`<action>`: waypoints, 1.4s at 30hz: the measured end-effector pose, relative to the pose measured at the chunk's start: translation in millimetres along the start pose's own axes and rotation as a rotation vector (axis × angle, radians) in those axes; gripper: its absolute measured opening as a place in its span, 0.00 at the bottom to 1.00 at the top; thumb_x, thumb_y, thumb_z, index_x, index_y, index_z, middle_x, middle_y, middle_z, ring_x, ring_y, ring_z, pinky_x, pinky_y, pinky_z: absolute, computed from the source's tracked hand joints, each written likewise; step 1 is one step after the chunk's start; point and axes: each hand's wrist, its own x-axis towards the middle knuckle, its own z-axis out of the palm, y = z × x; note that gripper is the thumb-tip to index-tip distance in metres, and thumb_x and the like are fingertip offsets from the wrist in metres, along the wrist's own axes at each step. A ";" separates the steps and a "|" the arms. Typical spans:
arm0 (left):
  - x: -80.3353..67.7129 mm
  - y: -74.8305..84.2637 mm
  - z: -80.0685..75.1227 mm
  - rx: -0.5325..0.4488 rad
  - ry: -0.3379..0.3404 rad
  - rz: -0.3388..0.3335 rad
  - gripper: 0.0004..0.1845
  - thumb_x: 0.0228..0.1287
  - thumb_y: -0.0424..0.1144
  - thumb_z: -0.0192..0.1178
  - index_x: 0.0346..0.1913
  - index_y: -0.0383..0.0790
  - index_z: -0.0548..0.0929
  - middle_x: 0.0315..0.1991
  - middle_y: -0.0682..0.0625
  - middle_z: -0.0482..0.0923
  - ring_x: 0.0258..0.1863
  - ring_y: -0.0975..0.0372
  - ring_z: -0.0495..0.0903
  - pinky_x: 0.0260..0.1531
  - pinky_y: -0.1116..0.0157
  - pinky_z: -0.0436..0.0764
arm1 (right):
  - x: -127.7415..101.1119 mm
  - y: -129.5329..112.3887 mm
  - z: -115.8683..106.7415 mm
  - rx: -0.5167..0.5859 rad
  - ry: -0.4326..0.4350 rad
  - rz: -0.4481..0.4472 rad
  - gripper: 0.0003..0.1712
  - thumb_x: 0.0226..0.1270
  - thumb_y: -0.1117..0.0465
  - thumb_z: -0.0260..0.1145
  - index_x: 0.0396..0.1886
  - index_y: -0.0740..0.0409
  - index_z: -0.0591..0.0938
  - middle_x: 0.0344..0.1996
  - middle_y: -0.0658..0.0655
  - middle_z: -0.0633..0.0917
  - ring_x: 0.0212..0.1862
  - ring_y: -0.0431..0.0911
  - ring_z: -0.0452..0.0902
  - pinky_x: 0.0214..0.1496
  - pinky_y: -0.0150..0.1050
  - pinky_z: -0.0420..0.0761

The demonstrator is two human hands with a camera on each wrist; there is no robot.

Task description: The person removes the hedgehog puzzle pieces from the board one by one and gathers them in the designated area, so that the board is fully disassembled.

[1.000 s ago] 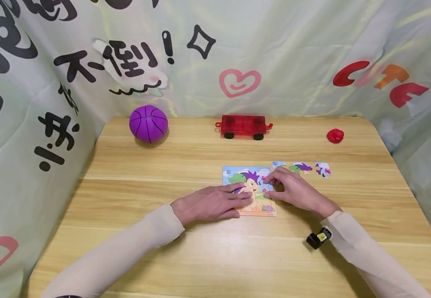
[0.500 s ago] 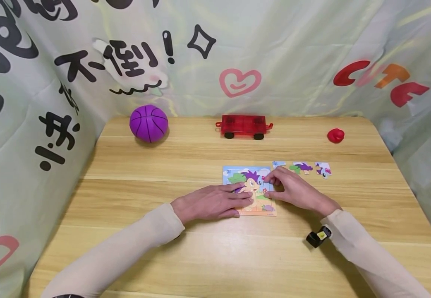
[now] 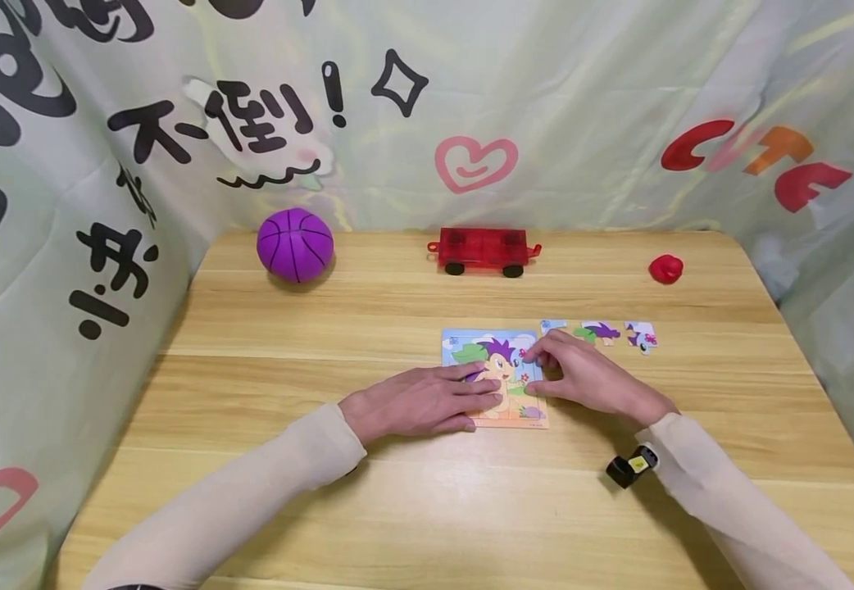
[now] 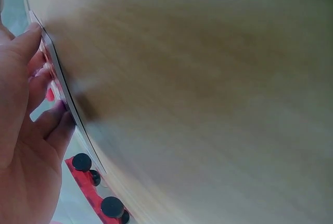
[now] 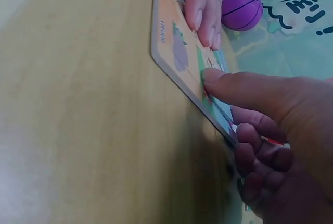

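A jigsaw puzzle board (image 3: 523, 414) with a purple-haired hedgehog picture lies on the wooden table. My left hand (image 3: 427, 400) rests on its left half, fingers straight, covering part of the picture; the board's thin edge shows beside that hand (image 4: 31, 99) in the left wrist view. At the board's right side, my right hand (image 3: 592, 381) pinches a puzzle piece (image 5: 221, 108) between thumb and curled fingers. That piece sits slightly raised at the board, largely hidden by the fingers. Behind the right hand lie several loose puzzle pieces, among them a purple-and-green one (image 3: 600, 331) and one with a blue eye (image 3: 641, 336).
A purple ball (image 3: 295, 246) stands at the table's back left. A red toy wagon (image 3: 482, 248) is at the back middle, and a small red toy (image 3: 665, 269) at the back right. Printed cloth curtains (image 3: 582, 98) hang behind and beside the table (image 3: 427, 508).
The right thumb has shifted very slightly at the board's right side. Otherwise the left hand, board and loose pieces stay where they were.
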 end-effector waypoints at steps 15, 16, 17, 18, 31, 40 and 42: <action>0.9 1.0 1.4 -0.001 0.002 0.003 0.29 0.80 0.55 0.43 0.78 0.49 0.62 0.78 0.53 0.57 0.79 0.53 0.51 0.77 0.60 0.54 | 1.8 -1.0 -0.4 0.086 -0.041 0.013 0.21 0.59 0.55 0.77 0.45 0.51 0.76 0.32 0.49 0.79 0.34 0.44 0.73 0.35 0.33 0.77; 0.9 1.1 1.5 0.000 0.001 0.004 0.29 0.80 0.55 0.43 0.78 0.49 0.61 0.78 0.53 0.57 0.79 0.54 0.51 0.77 0.60 0.54 | 1.1 -0.7 -0.3 0.095 -0.040 0.010 0.21 0.59 0.56 0.77 0.46 0.51 0.76 0.32 0.49 0.79 0.34 0.44 0.73 0.35 0.32 0.77; 0.9 1.1 1.6 0.001 0.000 0.005 0.29 0.80 0.55 0.43 0.78 0.49 0.61 0.78 0.53 0.57 0.79 0.54 0.50 0.77 0.60 0.54 | 0.0 -0.4 -0.3 0.104 -0.042 0.004 0.20 0.60 0.56 0.77 0.46 0.51 0.75 0.32 0.49 0.79 0.34 0.44 0.74 0.35 0.32 0.78; 0.9 1.2 1.6 0.003 -0.001 0.005 0.29 0.80 0.55 0.43 0.78 0.49 0.61 0.78 0.53 0.57 0.79 0.54 0.50 0.77 0.60 0.54 | -1.1 -0.2 -0.3 0.115 -0.040 -0.002 0.20 0.60 0.56 0.76 0.47 0.50 0.75 0.32 0.48 0.79 0.34 0.44 0.74 0.35 0.32 0.78; 0.2 0.5 2.0 0.005 0.001 0.003 0.29 0.80 0.55 0.42 0.78 0.50 0.61 0.78 0.53 0.56 0.79 0.53 0.50 0.77 0.60 0.54 | -10.0 10.2 1.8 0.322 0.007 -0.096 0.12 0.71 0.60 0.67 0.50 0.49 0.76 0.35 0.48 0.80 0.37 0.43 0.75 0.38 0.32 0.78; 1.3 -0.7 2.5 0.002 0.004 0.005 0.29 0.80 0.55 0.42 0.78 0.50 0.62 0.79 0.53 0.56 0.79 0.54 0.51 0.77 0.60 0.54 | -20.0 24.1 -5.0 0.490 0.056 -0.028 0.13 0.72 0.62 0.65 0.53 0.53 0.75 0.39 0.58 0.79 0.38 0.49 0.75 0.36 0.33 0.78; 1.2 -0.9 2.5 0.010 0.005 0.005 0.29 0.80 0.55 0.42 0.78 0.50 0.61 0.78 0.53 0.56 0.79 0.54 0.51 0.77 0.60 0.55 | -20.9 26.5 -5.0 0.510 0.053 -0.025 0.13 0.72 0.63 0.65 0.53 0.55 0.75 0.40 0.58 0.79 0.38 0.49 0.76 0.37 0.33 0.79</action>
